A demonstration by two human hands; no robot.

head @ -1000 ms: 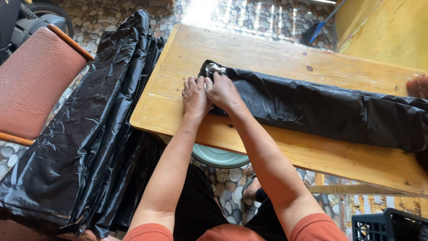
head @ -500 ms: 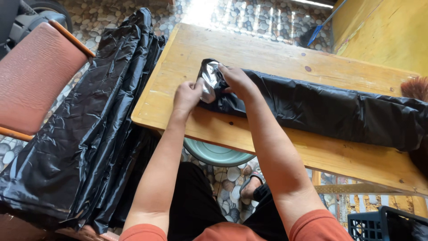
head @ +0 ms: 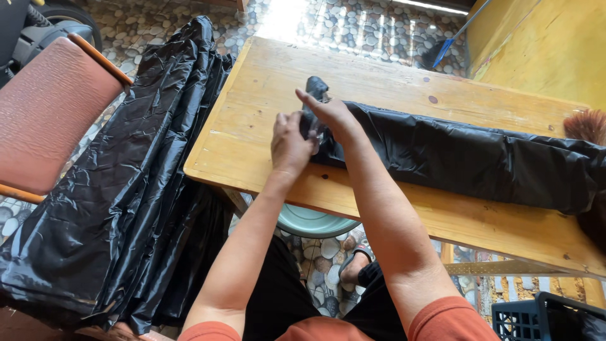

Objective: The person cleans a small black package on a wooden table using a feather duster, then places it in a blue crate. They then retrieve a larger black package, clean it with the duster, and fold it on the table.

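The folded black plastic bag [head: 467, 158] lies lengthwise on the wooden table [head: 265, 120]; its near end is being rolled, pinched by the left hand [head: 289, 144] and right hand [head: 331, 113] together. Tight, even turning seems needed next

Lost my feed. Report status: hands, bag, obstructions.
Both hands, left hand and right hand, gripping folded black plastic bag at its end, lifted off wooden table. Nothing in the way.

No labels, signs or screens. Packaging only: long folded black plastic bag [head: 467, 158] lying across wooden table [head: 265, 120], its end pinched up by both hands. Stack of flat black plastic bags [head: 132, 183] just left of the table.
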